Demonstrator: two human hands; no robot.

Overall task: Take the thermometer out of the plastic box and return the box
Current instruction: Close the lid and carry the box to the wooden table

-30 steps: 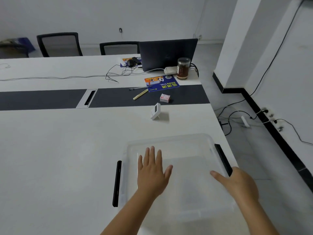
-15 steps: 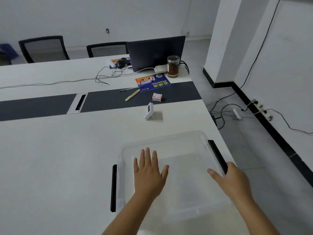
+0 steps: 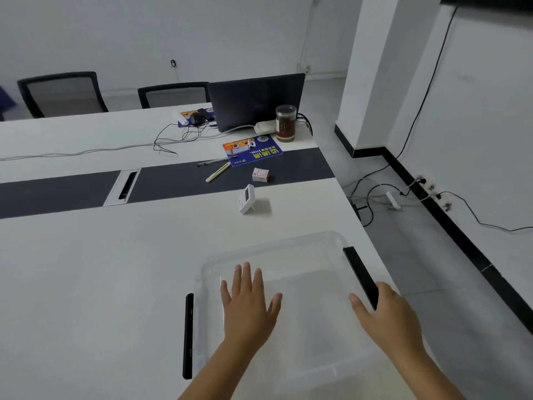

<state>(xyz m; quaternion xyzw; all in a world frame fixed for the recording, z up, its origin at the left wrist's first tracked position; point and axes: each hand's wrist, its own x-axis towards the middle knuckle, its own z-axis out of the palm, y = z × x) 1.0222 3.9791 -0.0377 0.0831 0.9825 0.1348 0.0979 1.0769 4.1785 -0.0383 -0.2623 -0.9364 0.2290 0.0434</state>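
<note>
Little is changing since the earlier frames: both hands are staying where they were on the box, and only the head camera is shifting slightly.

Head view: a person is looking down at a white table. A clear plastic box with its lid on is sitting at the near right corner of the table, a black latch on its right side and another on its left. The left hand is lying flat on the lid, fingers spread wide, gripping nothing. The right hand is resting open against the right latch, fingers loosely spread; whether they are hooking under the edge cannot be told.

The thermometer, a small white unit propped on its stand, is already standing out on the table, well apart from the box and straight beyond it. So the box is the thing left to move. Its long axis is running away from the person, and both hands are on it, the right at its edge and the left on top.

The box's near edge is partly hidden by the forearms, and its clear walls are hard to trace against the white table.
</note>
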